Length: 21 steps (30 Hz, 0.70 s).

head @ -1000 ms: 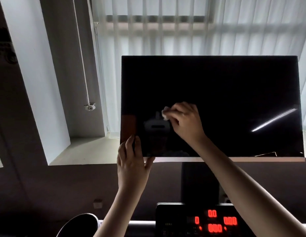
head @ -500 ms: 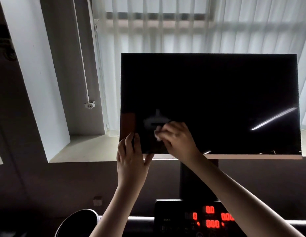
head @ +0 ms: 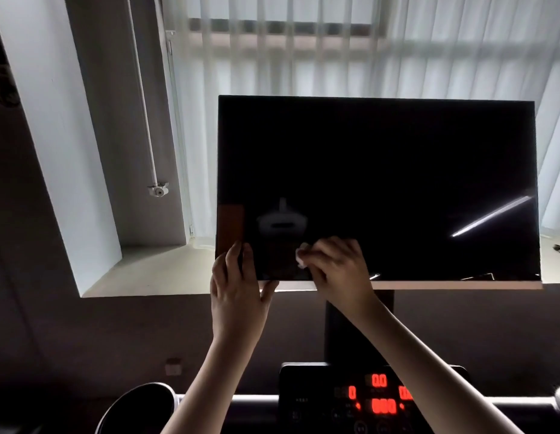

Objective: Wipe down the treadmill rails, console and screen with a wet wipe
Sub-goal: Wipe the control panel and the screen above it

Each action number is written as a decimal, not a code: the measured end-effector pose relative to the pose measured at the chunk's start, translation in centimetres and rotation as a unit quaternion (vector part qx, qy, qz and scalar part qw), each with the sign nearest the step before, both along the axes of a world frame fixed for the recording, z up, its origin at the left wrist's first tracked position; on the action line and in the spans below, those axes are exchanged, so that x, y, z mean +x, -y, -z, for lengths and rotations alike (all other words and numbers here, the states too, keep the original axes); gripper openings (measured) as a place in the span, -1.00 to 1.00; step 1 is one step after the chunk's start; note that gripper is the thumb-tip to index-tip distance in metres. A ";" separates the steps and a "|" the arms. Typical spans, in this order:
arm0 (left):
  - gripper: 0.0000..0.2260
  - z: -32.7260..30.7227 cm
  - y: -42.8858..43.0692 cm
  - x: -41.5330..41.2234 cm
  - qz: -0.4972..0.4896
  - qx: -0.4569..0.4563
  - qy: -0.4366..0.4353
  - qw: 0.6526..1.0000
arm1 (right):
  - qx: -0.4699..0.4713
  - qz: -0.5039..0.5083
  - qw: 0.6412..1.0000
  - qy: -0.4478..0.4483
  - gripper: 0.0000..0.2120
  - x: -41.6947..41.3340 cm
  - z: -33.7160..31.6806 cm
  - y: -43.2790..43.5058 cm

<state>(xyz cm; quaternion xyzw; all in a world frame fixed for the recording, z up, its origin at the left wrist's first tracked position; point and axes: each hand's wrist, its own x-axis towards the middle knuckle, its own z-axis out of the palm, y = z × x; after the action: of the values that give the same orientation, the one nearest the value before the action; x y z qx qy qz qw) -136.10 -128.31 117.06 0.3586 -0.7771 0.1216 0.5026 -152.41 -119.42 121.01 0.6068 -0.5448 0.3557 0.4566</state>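
Steadying the screen [head: 397, 183] looks like the left hand's [head: 238, 296] whole job: it sits at the lower left corner, fingers lying nearly straight up the front of the dark glass and the thumb hooked under the bottom edge, so it clasps that corner. My guess is that this stops the panel from tilting or wobbling on its post under the push of the wiping. The right hand [head: 338, 270] is just beside it, low on the glass close to the bottom edge. Its fingers are curled tight around a small bunched wet wipe [head: 300, 256], and only a pale wad shows past the knuckles, pressed against the screen. Bunching the wipe small probably puts firmer pressure on one spot, at the cost of covering little glass with each pass. Most of the panel to the right and above is out of this hand's present reach, and I cannot tell from the dark surface which parts are already clean. Below, between the forearms, the console [head: 319, 399] glows with red digits, and the rail [head: 253, 400] runs across beside it; neither hand is near them, so I judge those parts are for a different stage of the job. Pale blinds [head: 335, 57] hang behind the screen.
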 end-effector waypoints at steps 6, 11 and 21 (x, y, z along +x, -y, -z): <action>-0.29 0.0 -0.1 0.1 0.000 -0.001 0.003 1.000 | 0.005 -0.016 1.000 -0.011 -0.82 0.9 2.0 -0.5; -0.30 0.1 0.0 -0.1 0.000 0.000 -0.001 1.000 | -0.052 0.064 0.995 0.063 -0.81 0.5 2.0 -1.3; -0.41 0.2 -0.8 -0.7 0.033 -0.041 0.008 0.999 | -0.061 0.117 0.987 0.096 -0.79 0.2 2.3 -1.8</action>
<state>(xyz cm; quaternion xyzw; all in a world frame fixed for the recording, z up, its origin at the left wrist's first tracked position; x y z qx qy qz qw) -136.78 -127.53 116.86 0.3112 -0.7868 0.1391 0.5146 -152.23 -117.61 118.75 0.4733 -0.6307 0.3886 0.4767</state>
